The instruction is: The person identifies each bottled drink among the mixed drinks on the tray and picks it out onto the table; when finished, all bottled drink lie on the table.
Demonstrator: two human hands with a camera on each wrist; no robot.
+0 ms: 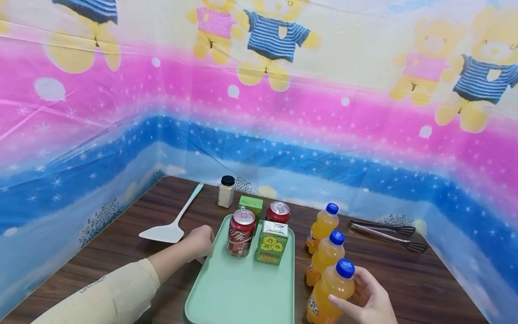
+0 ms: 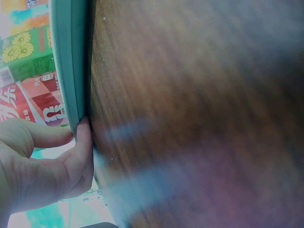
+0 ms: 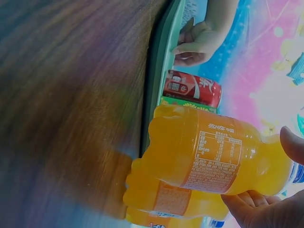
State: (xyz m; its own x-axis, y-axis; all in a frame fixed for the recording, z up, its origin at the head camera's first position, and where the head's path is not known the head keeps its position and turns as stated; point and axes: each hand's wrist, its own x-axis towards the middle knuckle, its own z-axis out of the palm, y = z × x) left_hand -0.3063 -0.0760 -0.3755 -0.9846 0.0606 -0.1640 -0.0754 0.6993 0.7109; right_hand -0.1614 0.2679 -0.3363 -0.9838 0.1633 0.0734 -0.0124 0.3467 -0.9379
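My left hand [image 1: 200, 243] pinches the left rim of a light green tray [image 1: 243, 292]; in the left wrist view, thumb and fingers meet on its edge. On the tray stand a red soda can [image 1: 241, 234] and a green drink carton [image 1: 272, 245] with yellow flowers. Behind them are another red can [image 1: 279, 210] and a second green carton [image 1: 252, 203], both partly hidden. Right of the tray, my right hand [image 1: 372, 299] grips the nearest orange soda bottle [image 1: 328, 288] near its shoulder. Whether its base touches the table cannot be told. Two similar bottles [image 1: 329, 254] [image 1: 323, 222] stand behind it.
A white spatula [image 1: 166, 232] lies left of the tray on the dark wooden table [image 1: 162, 283]. At the back stands a black-capped jar [image 1: 226, 193]. Metal tongs [image 1: 388, 236] lie at the right. A bear-patterned cloth [image 1: 259, 117] encloses the table's back and sides.
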